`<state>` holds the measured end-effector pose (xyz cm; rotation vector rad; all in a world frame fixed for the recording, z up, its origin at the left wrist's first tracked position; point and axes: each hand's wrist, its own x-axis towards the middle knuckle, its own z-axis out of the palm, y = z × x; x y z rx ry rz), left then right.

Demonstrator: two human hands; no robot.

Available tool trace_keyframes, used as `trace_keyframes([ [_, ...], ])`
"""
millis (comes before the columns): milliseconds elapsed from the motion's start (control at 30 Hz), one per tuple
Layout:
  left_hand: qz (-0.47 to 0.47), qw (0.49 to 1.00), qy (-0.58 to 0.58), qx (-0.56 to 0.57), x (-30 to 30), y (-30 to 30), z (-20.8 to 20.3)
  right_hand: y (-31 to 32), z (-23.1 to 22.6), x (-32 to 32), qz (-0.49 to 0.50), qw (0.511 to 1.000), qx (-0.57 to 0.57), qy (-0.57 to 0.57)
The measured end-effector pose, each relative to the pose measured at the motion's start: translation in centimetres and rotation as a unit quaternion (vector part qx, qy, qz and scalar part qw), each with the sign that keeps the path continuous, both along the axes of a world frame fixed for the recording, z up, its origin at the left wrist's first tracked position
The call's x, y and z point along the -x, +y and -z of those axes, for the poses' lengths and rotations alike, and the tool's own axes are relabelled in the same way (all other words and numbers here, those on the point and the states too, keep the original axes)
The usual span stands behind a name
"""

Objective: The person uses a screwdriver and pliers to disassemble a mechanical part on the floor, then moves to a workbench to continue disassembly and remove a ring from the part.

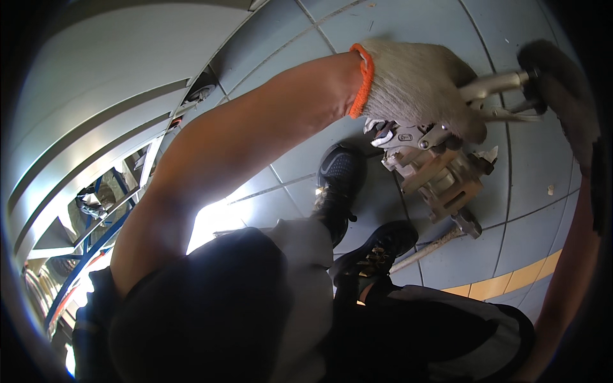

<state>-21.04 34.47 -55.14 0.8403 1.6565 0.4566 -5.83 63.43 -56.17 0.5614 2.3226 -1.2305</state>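
My left hand (418, 83), in a pale knit work glove with an orange cuff, is closed around the locking pliers (495, 86), near their jaw end. At the right rim my right hand (562, 89), in a dark-looking glove, grips the ends of the plier handles; its fingers are partly in shadow. Below my left hand is a brownish, slotted cast-metal part (440, 182), perhaps a brake caliper. The plier jaws meet its upper side, though my glove hides part of the contact. A hammer (468, 223) lies on the floor beside the metal part.
Grey-blue floor tiles (281, 51) spread beneath, with a yellow tile strip (504, 284) at the lower right. My two black shoes (341, 175) stand close to the metal part, one by the hammer's handle. A large pale metal cabinet-like body (115, 57) fills the left.
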Motion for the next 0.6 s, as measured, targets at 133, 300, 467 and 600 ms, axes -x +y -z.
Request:
trace_keyframes([
  [133, 0.020, 0.998, -0.048, 0.023, -0.2, 0.0, -0.6, -1.9, -0.9, -0.4, 0.048, 0.996, -0.056, 0.057],
  [300, -0.002, 1.000, -0.022, 0.010, -0.2, 0.1, -0.6, -2.0, -1.5, -0.5, 0.013, 0.998, -0.011, 0.060],
  [467, -0.004, 1.000, -0.026, 0.008, 0.3, 0.1, -0.3, -1.6, -1.2, 0.4, 0.045, 0.989, -0.130, -0.058],
  [600, 0.001, 1.000, -0.013, 0.020, 0.4, 0.2, 0.2, -1.4, 0.3, 0.5, -0.011, 0.989, -0.117, 0.087],
])
